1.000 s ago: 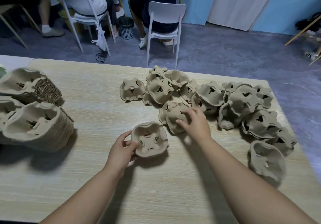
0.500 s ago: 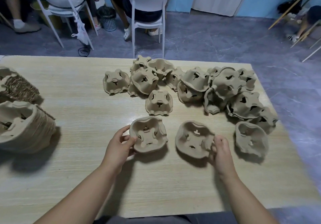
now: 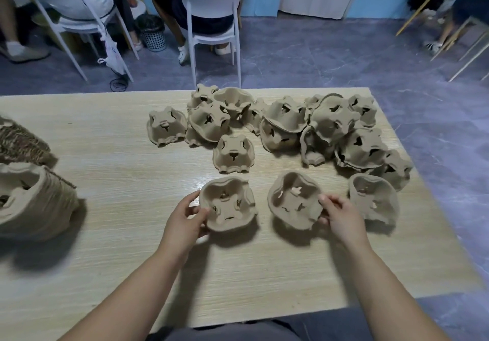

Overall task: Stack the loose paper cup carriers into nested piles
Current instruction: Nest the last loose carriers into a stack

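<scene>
- Left grip (image 3: 185,219) is clamping the first carrier (image 3: 228,204) by its rim.
- Right grip (image 3: 338,216) is pinching the second carrier (image 3: 293,200) by its rim, just beside the first.

Cut off, overlapped
Left of the left hand (image 3: 185,220), nested piles (image 3: 31,203) run off the edge; beyond the right hand (image 3: 341,216), heaped carriers (image 3: 333,121) hide one another.

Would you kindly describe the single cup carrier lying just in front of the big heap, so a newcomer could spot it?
On the wooden table, find the loose heap of carriers at the far right. Between that heap and the held carrier in the left hand sits the lone carrier. Unlike the held one, it lies bottom up, outside the heap, in no hand.
</scene>
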